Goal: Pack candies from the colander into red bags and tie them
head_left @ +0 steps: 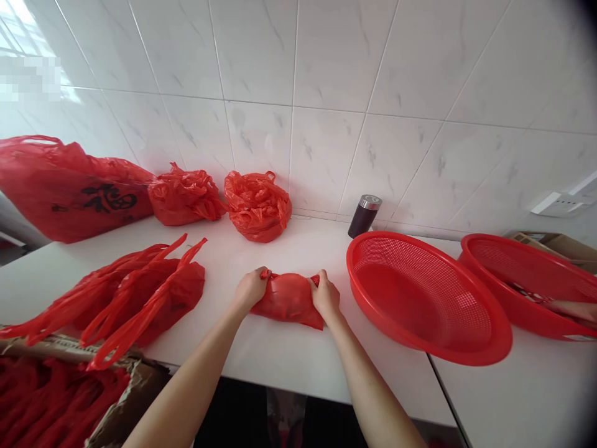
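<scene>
Both hands (250, 289), curled closed, grip a red bag (290, 297) on a white table (298, 358) before marbled wall tiles (256, 50).

Dark flask (362, 221) with silver lid (371, 200) on the bench (317, 246), near the tiled wall (326, 62); white socket (559, 203) on that wall; cardboard box (569, 247) behind the rightmost red basket (536, 320).

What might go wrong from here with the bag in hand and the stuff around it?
The red bag looks thin; it might tear if the left hand and right hand pull hard at its top.
The flat bags trail handles over the carton, so they could snag.
The dark bottle stands close behind the nearer basket; a shove might topple it.
</scene>
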`<action>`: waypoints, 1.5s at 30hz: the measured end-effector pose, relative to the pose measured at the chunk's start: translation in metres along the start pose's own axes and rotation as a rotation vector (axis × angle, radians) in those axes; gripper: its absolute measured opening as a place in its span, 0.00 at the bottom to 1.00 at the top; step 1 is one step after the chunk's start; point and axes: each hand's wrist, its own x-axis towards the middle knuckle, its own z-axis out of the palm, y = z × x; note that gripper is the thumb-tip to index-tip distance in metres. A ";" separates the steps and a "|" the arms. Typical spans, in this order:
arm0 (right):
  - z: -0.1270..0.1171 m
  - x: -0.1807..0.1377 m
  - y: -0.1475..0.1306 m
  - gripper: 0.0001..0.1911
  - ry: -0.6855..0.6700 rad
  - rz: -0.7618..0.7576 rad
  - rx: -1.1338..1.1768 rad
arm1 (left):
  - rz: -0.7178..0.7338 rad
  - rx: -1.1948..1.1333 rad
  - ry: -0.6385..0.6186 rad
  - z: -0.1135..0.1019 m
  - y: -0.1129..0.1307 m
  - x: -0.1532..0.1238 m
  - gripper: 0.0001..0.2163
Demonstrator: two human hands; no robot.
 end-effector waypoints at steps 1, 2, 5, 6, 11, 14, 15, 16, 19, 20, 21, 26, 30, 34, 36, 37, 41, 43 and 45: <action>0.001 0.003 0.001 0.06 0.002 0.012 -0.015 | 0.003 0.023 -0.020 0.000 0.002 0.006 0.11; 0.002 0.005 0.002 0.05 0.005 0.022 -0.028 | 0.005 0.046 -0.033 0.001 0.004 0.011 0.10; 0.004 0.009 0.003 0.05 0.016 0.040 -0.063 | 0.011 0.108 -0.037 0.006 0.007 0.019 0.10; 0.005 0.010 0.004 0.05 0.020 0.044 -0.072 | 0.014 0.127 -0.030 0.008 0.007 0.020 0.11; 0.009 0.010 0.005 0.06 0.037 0.048 -0.115 | 0.028 0.202 0.013 0.018 0.003 0.017 0.14; 0.011 0.010 0.005 0.06 0.045 0.043 -0.148 | 0.046 0.235 0.031 0.020 0.003 0.015 0.14; 0.012 0.010 0.005 0.06 0.047 0.039 -0.159 | 0.052 0.244 0.039 0.020 0.004 0.014 0.14; 0.012 0.010 0.005 0.07 0.049 0.033 -0.172 | 0.059 0.253 0.048 0.020 0.004 0.014 0.14; 0.013 0.009 0.006 0.06 0.048 0.005 -0.211 | 0.075 0.275 0.070 0.021 0.005 0.011 0.13; 0.013 0.009 0.006 0.06 0.047 -0.005 -0.224 | 0.076 0.281 0.074 0.021 0.006 0.010 0.13; 0.013 0.009 0.006 0.06 0.046 -0.016 -0.238 | 0.075 0.287 0.077 0.022 0.005 0.010 0.13; 0.016 0.007 0.006 0.05 0.042 -0.060 -0.314 | 0.048 0.314 0.077 0.023 0.003 0.009 0.13; 0.018 0.007 0.006 0.06 0.042 -0.072 -0.356 | 0.023 0.315 0.072 0.023 0.000 0.007 0.13; 0.019 0.007 0.007 0.06 0.045 -0.058 -0.370 | -0.004 0.290 0.088 0.025 -0.001 0.003 0.13; 0.020 0.007 0.007 0.08 0.052 -0.042 -0.364 | -0.022 0.256 0.107 0.027 -0.003 0.001 0.13; 0.021 0.007 0.007 0.08 0.058 -0.031 -0.358 | -0.037 0.232 0.121 0.027 -0.004 -0.001 0.13; 0.022 0.009 0.008 0.08 0.096 0.015 -0.303 | -0.124 0.111 0.204 0.030 -0.009 -0.005 0.13; 0.022 0.010 0.009 0.07 0.124 0.036 -0.254 | -0.149 0.033 0.250 0.031 -0.012 -0.005 0.12; 0.022 0.011 0.009 0.06 0.158 0.057 -0.189 | -0.147 -0.064 0.289 0.032 -0.012 -0.007 0.11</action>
